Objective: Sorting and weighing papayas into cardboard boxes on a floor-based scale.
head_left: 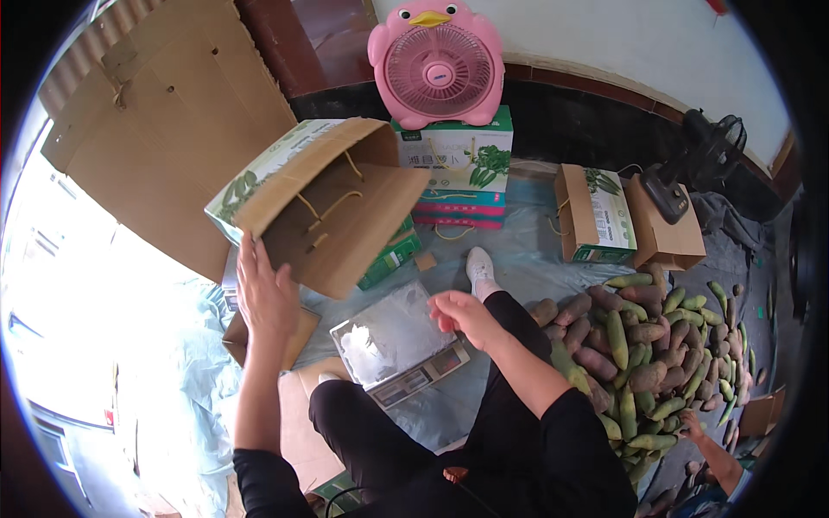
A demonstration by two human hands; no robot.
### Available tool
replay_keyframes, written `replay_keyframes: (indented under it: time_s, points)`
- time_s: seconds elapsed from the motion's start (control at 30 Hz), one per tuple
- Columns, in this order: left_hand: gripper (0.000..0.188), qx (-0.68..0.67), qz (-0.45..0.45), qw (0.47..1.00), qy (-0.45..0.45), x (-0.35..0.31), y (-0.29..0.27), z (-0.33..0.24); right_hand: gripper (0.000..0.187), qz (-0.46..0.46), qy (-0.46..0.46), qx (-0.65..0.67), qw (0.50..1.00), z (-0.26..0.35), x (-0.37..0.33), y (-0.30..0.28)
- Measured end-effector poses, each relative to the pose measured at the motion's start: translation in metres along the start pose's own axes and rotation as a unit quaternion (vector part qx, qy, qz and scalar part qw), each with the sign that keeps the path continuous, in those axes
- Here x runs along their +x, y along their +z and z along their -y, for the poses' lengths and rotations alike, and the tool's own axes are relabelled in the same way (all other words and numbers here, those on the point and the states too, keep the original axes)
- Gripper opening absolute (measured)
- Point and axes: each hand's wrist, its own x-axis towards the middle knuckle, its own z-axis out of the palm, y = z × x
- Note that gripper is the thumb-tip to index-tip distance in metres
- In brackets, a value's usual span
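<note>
My left hand [266, 289] grips the lower left edge of a cardboard box [332, 220]. The box is tilted, its open mouth toward me, with yellow cord handles inside and a green-and-white vegetable print outside. My right hand [466, 318] hovers at the right side of a digital scale [389, 332], its fingers loosely curled with nothing visible in them. The scale's shiny metal plate carries no load and sits on the floor between my legs.
Radishes [648, 345], green and reddish with soil, are heaped at right; another person's hand [693, 426] reaches in there. A pink fan [440, 65] stands on stacked boxes [458, 160]. Another printed box [596, 211] and a black fan [682, 164] are back right. Large cardboard [173, 129] leans at left.
</note>
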Motion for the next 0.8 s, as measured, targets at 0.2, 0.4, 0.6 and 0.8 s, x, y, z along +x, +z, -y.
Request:
replay_keyframes:
  time_s: [0.2, 0.4, 0.6, 0.8]
  points:
    - [0.059, -0.059, 0.013, 0.998, 0.033, -0.103, -0.02, -0.024, 0.043, 0.037, -0.052, 0.153, 0.986, 0.056, 0.026, 0.065]
    - [0.065, -0.11, 0.092, 0.985, 0.091, -0.175, -0.032, -0.051, 0.041, 0.042, -0.067, 0.25, 0.965, 0.078, 0.038, 0.118]
    - [0.054, -0.223, 0.277, 0.926, 0.128, -0.22, -0.046, -0.05, 0.031, -0.01, -0.135, -0.016, 0.991, 0.048, 0.006, 0.116]
    - [0.042, -0.324, 0.326, 0.88, 0.118, -0.24, -0.045, -0.044, 0.025, 0.021, -0.177, -0.419, 0.89, 0.053, -0.025, 0.107]
